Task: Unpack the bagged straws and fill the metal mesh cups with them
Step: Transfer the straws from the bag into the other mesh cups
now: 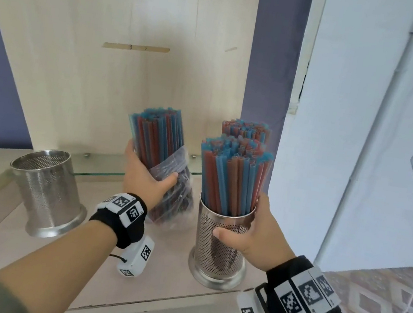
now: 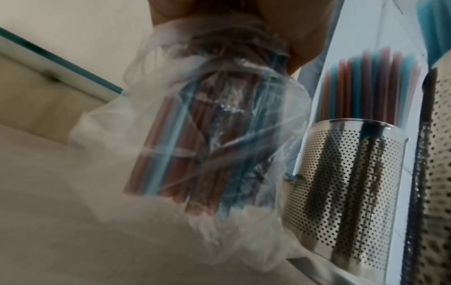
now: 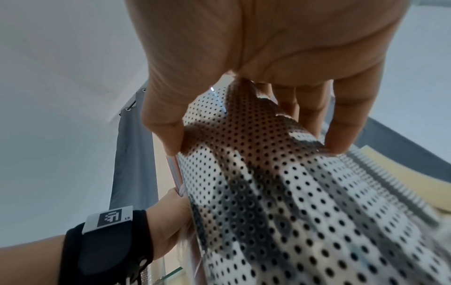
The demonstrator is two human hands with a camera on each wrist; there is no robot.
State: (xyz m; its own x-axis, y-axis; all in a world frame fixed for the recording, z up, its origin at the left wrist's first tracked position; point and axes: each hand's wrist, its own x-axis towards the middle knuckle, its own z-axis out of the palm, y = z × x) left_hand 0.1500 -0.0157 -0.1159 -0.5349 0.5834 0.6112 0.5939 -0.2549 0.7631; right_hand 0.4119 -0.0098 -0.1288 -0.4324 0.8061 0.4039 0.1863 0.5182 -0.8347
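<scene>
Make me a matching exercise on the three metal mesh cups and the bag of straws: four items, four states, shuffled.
Items:
1. left mesh cup
2. front right mesh cup
3. rear right mesh cup
4. bag of straws

States:
A. gripped by the left hand
B. full, behind another cup
C. empty
D. full, held by the right hand

Pairs: 1-C, 2-D, 3-B, 4-A

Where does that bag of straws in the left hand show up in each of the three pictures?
Head: bag of straws left of centre, gripped by the left hand.
Left wrist: fills the middle.
Right wrist: not clearly visible; hidden behind the cup.
Shared landmark: the full metal cup held by the right hand.
</scene>
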